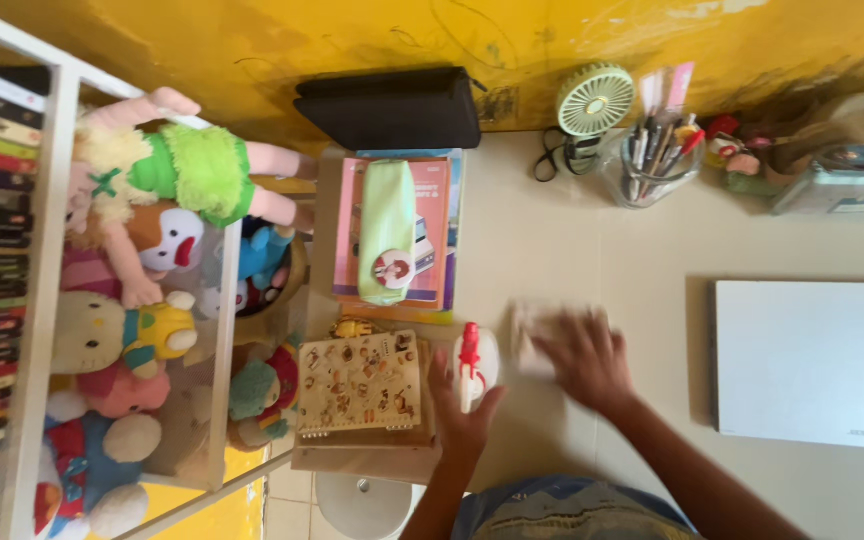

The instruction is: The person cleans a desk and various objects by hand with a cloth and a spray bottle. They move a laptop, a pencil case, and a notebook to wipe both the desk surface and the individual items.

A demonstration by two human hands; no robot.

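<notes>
- Left hand (460, 405): grip closed on white spray bottle (479, 362), red trigger.
- Right hand (584, 357): flat, blurred, pressing white cloth (532, 335) on smooth cream desk (572, 240), right of bottle.
- Left of bottle: spiral patterned notebook (359, 383).

White laptop (812, 362) lying shut at the right of the cream surface (552, 240). Clear pen cup (650, 165) and small green fan (593, 100) sitting by the yellow wall (372, 35); black case (390, 108) leaning there too. Green pouch (387, 230) resting on stacked books (437, 240). Plush toys (142, 290) crowding the white shelf (47, 300).
</notes>
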